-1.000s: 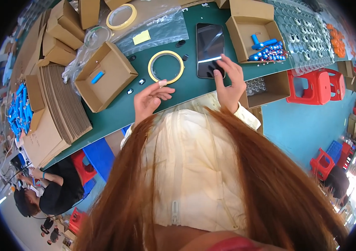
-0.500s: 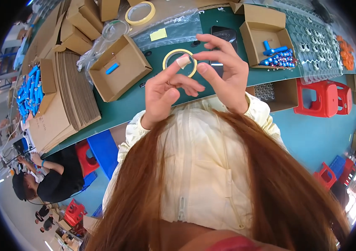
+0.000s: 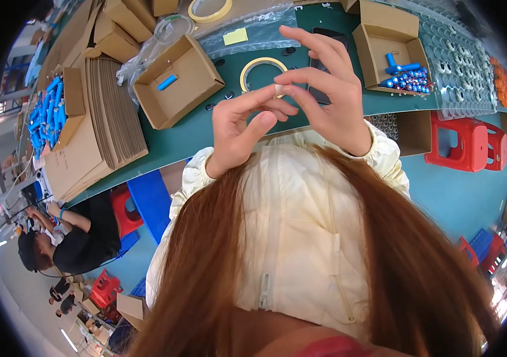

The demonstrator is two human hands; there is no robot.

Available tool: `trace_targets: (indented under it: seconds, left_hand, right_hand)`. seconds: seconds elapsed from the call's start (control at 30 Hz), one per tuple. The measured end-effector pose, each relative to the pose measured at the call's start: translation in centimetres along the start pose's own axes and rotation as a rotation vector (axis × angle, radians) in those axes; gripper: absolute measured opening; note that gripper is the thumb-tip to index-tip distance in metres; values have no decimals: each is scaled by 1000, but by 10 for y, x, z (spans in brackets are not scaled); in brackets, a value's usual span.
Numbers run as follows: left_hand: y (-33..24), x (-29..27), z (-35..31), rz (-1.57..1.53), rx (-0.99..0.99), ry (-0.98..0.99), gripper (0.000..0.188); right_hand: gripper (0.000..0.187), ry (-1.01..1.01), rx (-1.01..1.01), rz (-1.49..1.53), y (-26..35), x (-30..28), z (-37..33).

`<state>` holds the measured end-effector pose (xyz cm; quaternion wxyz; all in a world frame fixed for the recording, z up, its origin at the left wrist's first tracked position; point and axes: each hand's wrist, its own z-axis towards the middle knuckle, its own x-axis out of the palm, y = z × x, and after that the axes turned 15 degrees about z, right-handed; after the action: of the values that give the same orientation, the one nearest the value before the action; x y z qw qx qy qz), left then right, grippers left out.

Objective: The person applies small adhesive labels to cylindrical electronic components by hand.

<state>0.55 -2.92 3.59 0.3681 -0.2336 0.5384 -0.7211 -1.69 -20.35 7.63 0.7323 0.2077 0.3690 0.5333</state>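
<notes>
My left hand (image 3: 235, 128) is held over the near edge of the green table, its index finger stretched out and its thumb apart. A small pale piece of tape (image 3: 279, 90) is wrapped at the tip of that index finger. The thumb and index finger of my right hand (image 3: 337, 98) pinch this tape from the right, while its other fingers are raised. Just behind the hands lies a roll of yellowish tape (image 3: 245, 76) on the table, partly hidden by them. A dark phone (image 3: 320, 97) lies beyond my right hand, largely covered by it.
An open cardboard box (image 3: 189, 98) holding one blue cylindrical cell (image 3: 167, 83) stands to the left. Flattened cardboard (image 3: 116, 113) and a box of blue cells (image 3: 48, 113) lie farther left. At the right are another box (image 3: 387, 50) with several cells, clear plastic trays (image 3: 459, 71) and red stools (image 3: 459, 144).
My right thumb and index finger have closed onto the tape on my left index fingertip. The whole view has shifted slightly, with the table appearing higher and farther right.
</notes>
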Motion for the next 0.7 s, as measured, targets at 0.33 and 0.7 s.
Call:
trace_targets:
  seconds: [0.33,0.7]
  left_hand:
    - [-22,-10,17,462,-8,31,29]
    - [-48,-14,31,57,-212,138,36]
  right_hand:
    - [20,-11,-144,-142,8,0,9]
    - [13,-149,-266,-378,27,-4,15]
